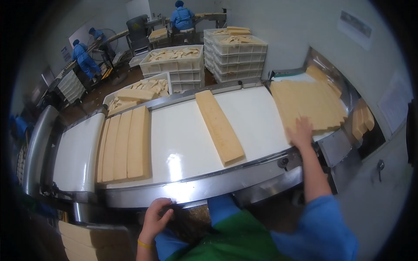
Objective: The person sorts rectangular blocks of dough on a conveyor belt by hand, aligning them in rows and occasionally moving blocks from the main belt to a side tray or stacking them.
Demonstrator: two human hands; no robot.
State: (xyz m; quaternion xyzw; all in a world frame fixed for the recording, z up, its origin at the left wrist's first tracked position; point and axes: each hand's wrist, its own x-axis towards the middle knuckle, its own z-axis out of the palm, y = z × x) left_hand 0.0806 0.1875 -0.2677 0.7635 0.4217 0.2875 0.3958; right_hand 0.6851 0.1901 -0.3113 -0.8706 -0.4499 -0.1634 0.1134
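Observation:
My right hand (301, 130) lies with its fingers spread on the near left edge of a wide sheet of tan, bread-like pieces (305, 104) at the right end of the conveyor. My left hand (157, 216) is at the machine's front metal rail (143, 194), thumb apart from loosely bent fingers, nothing visible in it. A single long tan slab (219, 128) lies slantwise across the white belt (178, 130). Farther left, several similar slabs (124, 145) lie side by side on the belt.
White crates (172, 67) of tan scraps stand behind the conveyor, with another crate stack (237, 61) to their right. More slabs (93, 239) are below at lower left, and some (362, 117) at far right. People in blue (182, 18) work in the background.

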